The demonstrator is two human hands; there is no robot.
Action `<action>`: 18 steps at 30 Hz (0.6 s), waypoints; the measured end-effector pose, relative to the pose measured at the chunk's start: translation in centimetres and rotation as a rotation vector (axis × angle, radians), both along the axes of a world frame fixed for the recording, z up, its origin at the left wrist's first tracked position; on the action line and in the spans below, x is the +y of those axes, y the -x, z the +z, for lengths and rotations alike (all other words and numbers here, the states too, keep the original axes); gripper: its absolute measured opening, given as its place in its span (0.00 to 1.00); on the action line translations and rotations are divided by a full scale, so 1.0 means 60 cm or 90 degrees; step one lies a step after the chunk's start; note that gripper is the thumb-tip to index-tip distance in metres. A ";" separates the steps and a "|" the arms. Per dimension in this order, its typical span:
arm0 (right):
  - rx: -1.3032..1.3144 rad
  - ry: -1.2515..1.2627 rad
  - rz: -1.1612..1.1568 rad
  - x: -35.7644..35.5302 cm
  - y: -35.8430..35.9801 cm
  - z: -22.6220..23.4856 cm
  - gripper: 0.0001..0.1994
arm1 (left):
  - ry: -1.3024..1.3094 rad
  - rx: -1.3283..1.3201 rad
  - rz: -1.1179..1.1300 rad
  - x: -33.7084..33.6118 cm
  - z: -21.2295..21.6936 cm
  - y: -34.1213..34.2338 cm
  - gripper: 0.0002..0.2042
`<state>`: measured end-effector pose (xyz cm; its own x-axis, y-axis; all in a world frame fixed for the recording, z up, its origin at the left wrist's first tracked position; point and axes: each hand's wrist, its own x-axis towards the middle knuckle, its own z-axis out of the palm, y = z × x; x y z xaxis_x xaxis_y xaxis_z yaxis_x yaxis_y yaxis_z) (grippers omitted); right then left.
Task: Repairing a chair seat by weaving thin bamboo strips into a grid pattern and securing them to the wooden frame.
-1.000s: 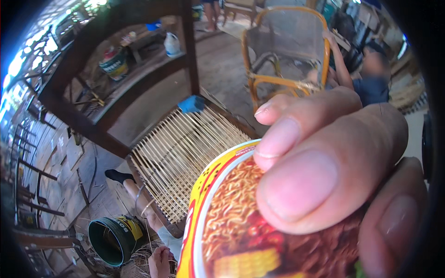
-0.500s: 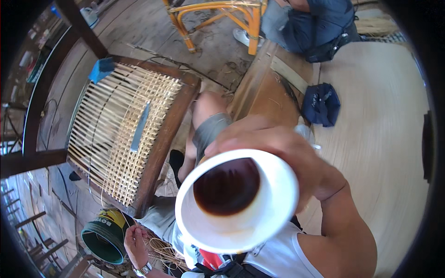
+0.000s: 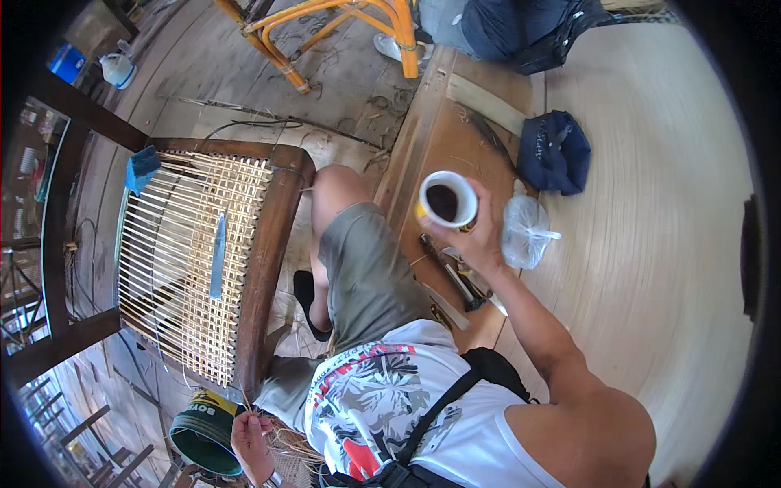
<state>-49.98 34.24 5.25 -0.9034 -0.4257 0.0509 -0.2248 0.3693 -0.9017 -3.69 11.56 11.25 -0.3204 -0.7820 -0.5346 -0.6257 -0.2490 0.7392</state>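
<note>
My right hand (image 3: 480, 232) is closed around a white paper cup (image 3: 465, 189) with a yellow patch on its side, part full of a dark drink like coffee. It is held above the wooden bench, beside a knotted clear plastic bag (image 3: 525, 232). Low at the left, my left hand (image 3: 254, 449) has its fingertips pinched together on what looks like a thin cane strand (image 3: 246, 400). A dark wooden chair's half-woven cane seat (image 3: 183, 268) lies to my left. On the weave rests a flat grey metal strip (image 3: 218, 260).
A green bucket (image 3: 203, 439) stands by my left hand, near loose cane strands. Tools (image 3: 460, 281) and a dark blue cloth bag (image 3: 555, 153) lie on the bench at right. Ahead are a rattan frame (image 3: 325, 24) and another person's dark clothing (image 3: 512, 32). A blue piece (image 3: 143, 169) sits at the seat's corner.
My right hand has lowered the cup from close before the camera, moving it away and to the right over the bench. My left hand stays low by the bucket.
</note>
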 end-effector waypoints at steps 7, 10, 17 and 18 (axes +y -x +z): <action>0.164 -0.130 -0.215 0.097 0.108 -0.179 0.45 | 0.040 0.096 0.078 0.009 0.003 -0.003 0.09; 0.174 -0.161 -0.206 0.104 0.112 -0.190 0.43 | 0.029 0.129 0.117 0.008 -0.007 -0.021 0.09; 0.266 -0.262 -0.289 0.140 0.111 -0.168 0.59 | 0.098 0.124 0.254 0.033 0.017 -0.040 0.09; 0.319 -0.246 -0.261 0.143 0.104 -0.146 0.58 | 0.106 0.087 0.267 0.030 0.017 -0.042 0.09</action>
<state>-56.22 42.82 -3.53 -0.9016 -0.1310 0.4123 -0.3502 0.7806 -0.5178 -1.14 13.37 12.29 -0.0179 -0.9305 -0.3659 -0.3905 -0.3304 0.8593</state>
